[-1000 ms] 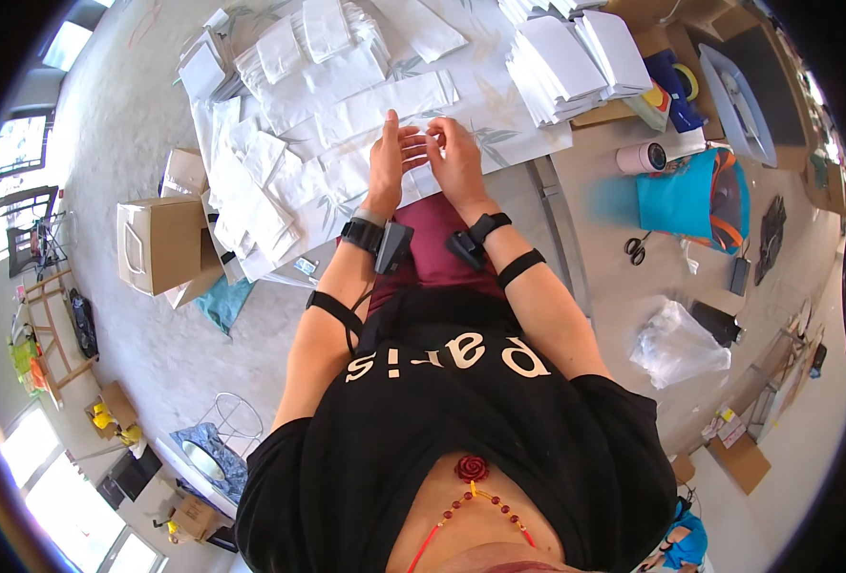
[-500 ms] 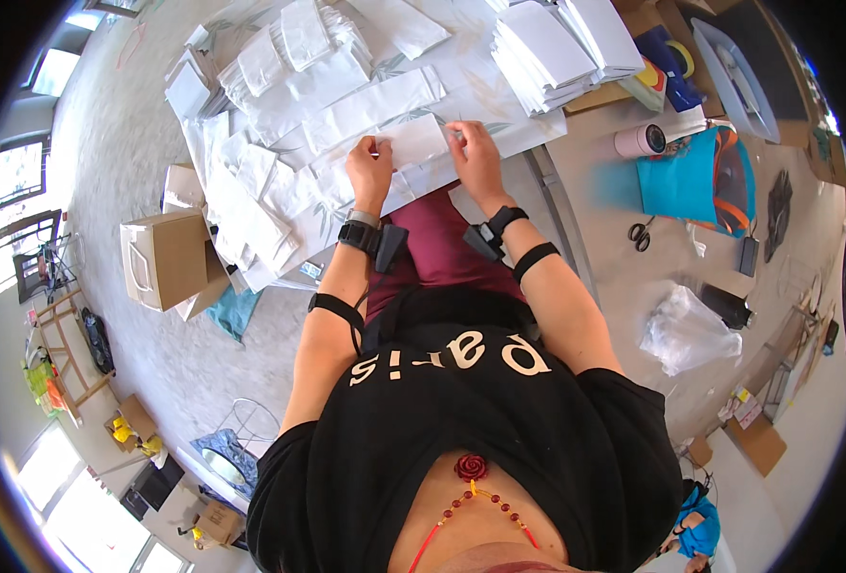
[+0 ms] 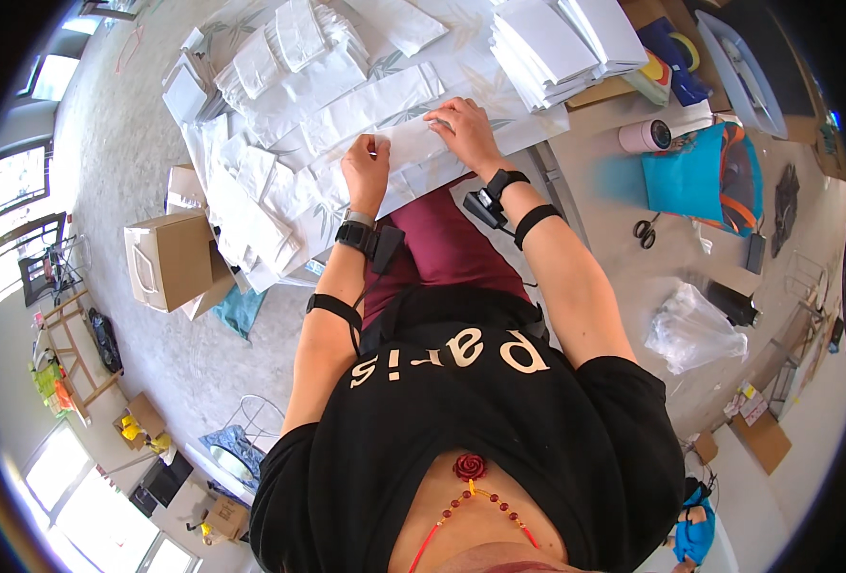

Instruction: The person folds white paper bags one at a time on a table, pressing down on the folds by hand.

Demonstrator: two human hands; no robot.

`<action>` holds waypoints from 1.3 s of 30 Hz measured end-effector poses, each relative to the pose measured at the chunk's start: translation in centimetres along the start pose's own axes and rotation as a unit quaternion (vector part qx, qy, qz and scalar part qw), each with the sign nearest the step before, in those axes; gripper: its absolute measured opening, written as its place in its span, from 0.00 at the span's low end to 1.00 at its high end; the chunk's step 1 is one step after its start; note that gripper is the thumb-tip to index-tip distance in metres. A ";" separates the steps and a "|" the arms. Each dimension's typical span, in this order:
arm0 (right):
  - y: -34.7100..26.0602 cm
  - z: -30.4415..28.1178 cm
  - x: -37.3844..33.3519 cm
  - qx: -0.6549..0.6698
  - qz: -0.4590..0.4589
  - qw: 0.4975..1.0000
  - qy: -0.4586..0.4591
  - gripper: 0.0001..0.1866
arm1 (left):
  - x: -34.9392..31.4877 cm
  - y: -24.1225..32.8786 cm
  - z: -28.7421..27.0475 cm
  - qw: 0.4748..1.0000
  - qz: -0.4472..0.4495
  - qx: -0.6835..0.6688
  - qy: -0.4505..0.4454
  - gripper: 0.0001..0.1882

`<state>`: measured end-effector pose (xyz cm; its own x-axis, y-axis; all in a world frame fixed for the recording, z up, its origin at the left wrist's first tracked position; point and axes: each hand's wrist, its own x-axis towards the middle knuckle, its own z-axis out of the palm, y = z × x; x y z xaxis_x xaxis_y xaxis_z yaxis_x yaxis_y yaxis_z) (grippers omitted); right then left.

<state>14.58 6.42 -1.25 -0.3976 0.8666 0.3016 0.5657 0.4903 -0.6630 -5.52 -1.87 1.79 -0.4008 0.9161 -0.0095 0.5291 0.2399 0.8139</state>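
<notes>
From here I see the left arm (image 3: pixel 313 353) and right arm (image 3: pixel 576 286) reaching forward. The left hand (image 3: pixel 366 172) pinches its thumb and finger close. The right hand (image 3: pixel 464 134), farther forward, curls its fingers leftward.

On the table (image 3: pixel 530 136), packets (image 3: pixel 254 174) lie left of stacked papers (image 3: pixel 539 50).

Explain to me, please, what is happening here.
The person's left hand pinches the left end of a flat, white rectangular sheet over the white, leaf-patterned table cover; the right hand is at its other end. Flat white pieces lie at the left, and thick white paper stacks at the far right.
</notes>
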 end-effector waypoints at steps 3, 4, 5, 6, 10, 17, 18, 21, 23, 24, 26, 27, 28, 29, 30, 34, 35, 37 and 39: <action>0.6 0.2 -0.1 -0.012 0.010 1.000 -0.016 0.09 | 0.0 -0.2 0.1 1.000 0.010 0.001 0.005 0.09; 0.8 0.3 -0.1 -0.015 0.013 1.000 -0.020 0.09 | 0.0 -0.3 0.1 1.000 0.014 0.002 0.008 0.09; 0.9 0.3 -0.2 -0.015 0.012 1.000 -0.021 0.10 | 0.0 -0.5 0.1 1.000 0.016 0.008 0.007 0.09; 0.9 0.2 -0.3 -0.015 0.010 1.000 -0.023 0.10 | 0.1 -0.6 0.1 1.000 0.017 0.014 0.008 0.09; 0.9 0.0 -0.4 -0.011 0.009 0.999 -0.036 0.11 | 0.0 -0.9 0.1 1.000 0.019 0.017 0.006 0.10; 1.5 -1.0 -0.4 -0.022 -0.020 0.996 -0.084 0.15 | -0.2 -1.0 -0.1 1.000 -0.003 0.025 0.010 0.13; 1.6 -1.1 -0.3 -0.025 -0.022 0.995 -0.092 0.16 | -0.3 -1.0 -0.1 0.999 -0.002 0.029 0.012 0.14; 1.8 -1.4 -0.3 -0.021 -0.027 0.993 -0.111 0.20 | -0.3 -1.1 -0.1 0.999 -0.006 0.030 0.015 0.14; 1.7 -1.5 -0.3 -0.020 -0.030 0.993 -0.115 0.22 | -0.3 -1.3 -0.1 0.999 -0.007 0.029 0.016 0.14; 1.7 -1.6 -0.3 -0.021 -0.032 0.993 -0.114 0.23 | -0.2 -1.3 -0.1 0.999 -0.006 0.028 0.017 0.14; 1.5 -1.7 -0.3 -0.026 -0.030 0.993 -0.115 0.24 | -0.3 -1.4 0.0 0.999 -0.001 0.029 0.019 0.14; 1.3 -1.8 -0.2 -0.029 -0.026 0.992 -0.118 0.24 | -0.3 -1.5 0.0 0.999 0.003 0.030 0.021 0.14; 1.1 -1.9 -0.2 -0.031 -0.023 0.992 -0.121 0.24 | -0.3 -1.6 0.0 0.999 0.007 0.031 0.022 0.14; 1.0 -2.1 -0.1 -0.031 -0.020 0.992 -0.124 0.24 | -0.3 -1.6 0.0 0.999 0.006 0.031 0.023 0.14; 0.9 -2.1 -0.1 -0.030 -0.016 0.991 -0.129 0.24 | -0.3 -1.7 0.0 0.999 0.005 0.031 0.024 0.14; 0.9 -2.0 -0.1 -0.034 -0.019 0.991 -0.126 0.24 | -0.2 -1.9 0.0 0.999 0.001 0.028 0.021 0.15; 1.1 -2.0 -0.1 -0.034 -0.021 0.992 -0.123 0.23 | -0.2 -1.9 0.0 0.999 0.003 0.028 0.020 0.15; 1.3 -1.9 -0.1 -0.032 -0.025 0.992 -0.118 0.23 | -0.1 -2.0 0.0 0.999 0.005 0.030 0.019 0.15; 1.4 -1.9 -0.1 -0.038 -0.024 0.991 -0.127 0.23 | -0.1 -2.1 0.0 0.999 0.013 0.039 0.023 0.15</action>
<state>16.76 7.13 -0.91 -0.5882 0.7960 0.1432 0.5907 0.5437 -0.5961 -6.59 -2.45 0.07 -0.4192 0.9070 0.0397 0.5961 0.2420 0.7656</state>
